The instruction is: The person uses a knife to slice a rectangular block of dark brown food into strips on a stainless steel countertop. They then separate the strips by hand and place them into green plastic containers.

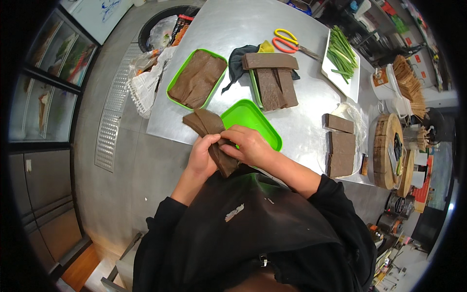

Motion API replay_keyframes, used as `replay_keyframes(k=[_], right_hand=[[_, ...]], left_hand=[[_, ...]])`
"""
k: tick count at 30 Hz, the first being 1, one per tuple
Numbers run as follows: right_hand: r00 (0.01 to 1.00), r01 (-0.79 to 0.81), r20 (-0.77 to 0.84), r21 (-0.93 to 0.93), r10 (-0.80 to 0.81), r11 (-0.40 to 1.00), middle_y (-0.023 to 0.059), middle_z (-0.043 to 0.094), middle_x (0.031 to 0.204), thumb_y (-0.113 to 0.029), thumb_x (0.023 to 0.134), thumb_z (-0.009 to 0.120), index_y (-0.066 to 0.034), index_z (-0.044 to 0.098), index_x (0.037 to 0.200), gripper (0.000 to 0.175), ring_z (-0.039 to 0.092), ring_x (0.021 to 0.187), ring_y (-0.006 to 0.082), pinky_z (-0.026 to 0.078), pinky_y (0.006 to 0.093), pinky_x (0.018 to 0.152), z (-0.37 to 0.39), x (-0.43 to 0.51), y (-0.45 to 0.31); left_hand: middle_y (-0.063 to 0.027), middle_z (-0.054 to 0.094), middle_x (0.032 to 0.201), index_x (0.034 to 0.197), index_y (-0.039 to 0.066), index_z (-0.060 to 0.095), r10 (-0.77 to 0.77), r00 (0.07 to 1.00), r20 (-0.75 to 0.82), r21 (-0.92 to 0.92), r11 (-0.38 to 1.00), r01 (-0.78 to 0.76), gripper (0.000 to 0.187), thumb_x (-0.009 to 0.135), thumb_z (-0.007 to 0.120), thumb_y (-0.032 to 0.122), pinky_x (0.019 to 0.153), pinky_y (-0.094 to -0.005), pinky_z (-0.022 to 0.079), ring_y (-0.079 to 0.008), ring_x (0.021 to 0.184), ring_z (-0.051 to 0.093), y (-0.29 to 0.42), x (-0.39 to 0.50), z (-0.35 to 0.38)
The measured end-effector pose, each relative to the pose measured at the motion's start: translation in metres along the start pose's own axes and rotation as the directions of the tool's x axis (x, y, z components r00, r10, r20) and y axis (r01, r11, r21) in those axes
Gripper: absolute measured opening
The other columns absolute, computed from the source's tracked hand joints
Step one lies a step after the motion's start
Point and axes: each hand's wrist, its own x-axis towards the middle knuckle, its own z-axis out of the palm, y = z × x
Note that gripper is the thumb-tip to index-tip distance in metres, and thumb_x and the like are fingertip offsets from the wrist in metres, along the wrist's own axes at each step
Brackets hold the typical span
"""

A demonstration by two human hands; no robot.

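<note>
My left hand (205,155) holds a fanned stack of thin brown sheets (209,126) in front of my apron, at the table's near edge. My right hand (251,146) pinches the same stack from the other side, its fingertips touching the left thumb. Just beyond lies a flat green plastic tray or lid (251,120), partly covered by the right hand. A green container filled with brown sheets (199,78) stands at the table's left edge. Another green container carries long brown strips (270,85) laid over it, with a dark cloth (242,60) beside it.
Scissors with yellow and red handles (286,42) point at a white tray (341,80) of cut green stalks (342,54). Brown blocks (341,148) lie on clear plastic to the right, near a round wooden chopping block (383,149). A black bin (146,33) stands left of the steel table (303,127).
</note>
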Motion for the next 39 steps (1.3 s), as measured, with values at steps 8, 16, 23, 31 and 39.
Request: replay_keyframes(k=[8,16,23,31,39], right_hand=[[0.873,-0.483,0.245,0.564,0.422,0.670,0.0029,0.060,0.072,-0.018,0.083,0.063,-0.0018,0.065,0.087,0.017,0.057,0.069,0.0140,0.047,0.0304,0.063,-0.008,-0.004,0.023],[0.739,-0.625,0.507,0.761,0.444,0.173,0.0078,0.063,0.091,-0.018,0.087,0.054,0.0009,0.060,0.104,0.027,0.061,0.075,0.0167,0.049,0.0287,0.070,-0.023,-0.008,0.034],[0.805,-0.572,0.448,0.762,0.389,0.304,0.0073,0.064,0.084,-0.016,0.092,0.052,0.0024,0.058,0.097,0.020,0.064,0.072,0.0135,0.051,0.0261,0.062,-0.020,-0.013,0.030],[0.935,-0.338,0.106,0.558,0.338,0.758,0.0099,0.064,0.076,-0.024,0.086,0.058,0.0008,0.063,0.097,0.028,0.059,0.068,0.0164,0.047,0.0331,0.061,-0.022,-0.015,0.034],[0.787,-0.575,0.148,0.527,0.598,0.626,0.0013,0.058,0.073,-0.021,0.084,0.065,-0.0031,0.061,0.086,0.018,0.052,0.064,0.0095,0.043,0.0277,0.057,-0.020,-0.019,0.035]], left_hand=[[-0.0102,0.057,0.111,0.118,-0.001,0.048,-0.025,0.999,0.030,0.111,0.994,0.021,0.029,0.090,0.051,0.006,0.087,-0.0360,0.049,-0.0207,0.099,0.059,0.000,0.000,0.014],[-0.0133,0.059,0.103,0.123,-0.002,0.045,-0.023,1.000,0.006,0.176,0.984,0.022,0.036,0.088,0.053,0.005,0.077,-0.0405,0.053,-0.0238,0.085,0.062,0.000,0.006,0.011],[-0.0157,0.057,0.110,0.128,-0.001,0.040,-0.037,0.999,-0.025,0.233,0.972,0.042,0.041,0.088,0.048,0.001,0.077,-0.0430,0.052,-0.0278,0.088,0.061,-0.004,0.008,0.015],[-0.0163,0.049,0.125,0.132,0.000,0.035,0.080,0.984,-0.161,0.328,0.944,-0.023,0.047,0.088,0.048,-0.004,0.096,-0.0409,0.043,-0.0276,0.112,0.052,0.001,0.016,0.019],[-0.0155,0.051,0.121,0.131,0.002,0.037,0.011,0.999,-0.048,0.237,0.972,0.001,0.050,0.084,0.052,-0.006,0.095,-0.0413,0.044,-0.0270,0.109,0.054,-0.004,0.022,0.023]])
